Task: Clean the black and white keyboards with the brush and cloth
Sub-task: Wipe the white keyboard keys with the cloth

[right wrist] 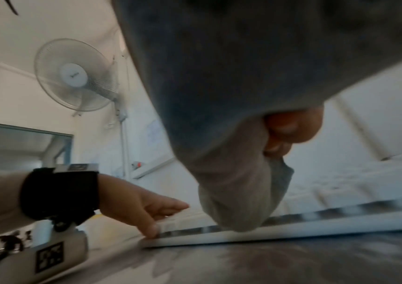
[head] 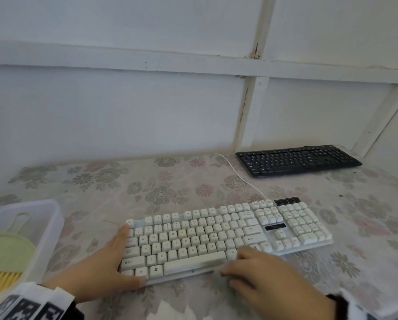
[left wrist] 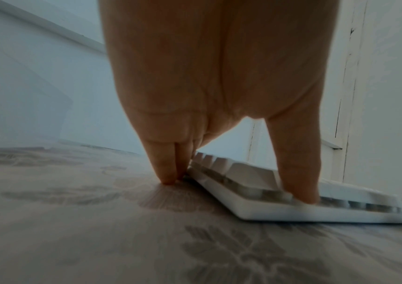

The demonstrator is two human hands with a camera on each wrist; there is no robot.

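A translucent white plastic tub (head: 55,218) stands at the left edge of the table covered with a floral cloth (head: 115,185), and inside it lies a pale green plastic brush with yellow bristles (head: 6,252), its looped handle pointing toward the wall. Just right of the tub, apart from it, the white full-size keyboard (head: 228,234) lies flat near the front of the table, its white cable (head: 237,174) running back toward the black flat keyboard (head: 297,159), which sits well apart at the far right by the white panelled wall (head: 124,107). The left hand (head: 105,262) braces the white keyboard's left end with straight, spread fingers: in the left wrist view the thumb (left wrist: 299,173) presses on the near edge of the frame while the other fingers (left wrist: 168,165) touch the table along the short side. The right hand (head: 267,280) is curled over the front edge near the spacebar, and the right wrist view shows its fingers bunched around a grey soft cloth (right wrist: 231,134) whose lower fold touches the keyboard's front rim. A white wall fan (right wrist: 76,75) shows in that same view.
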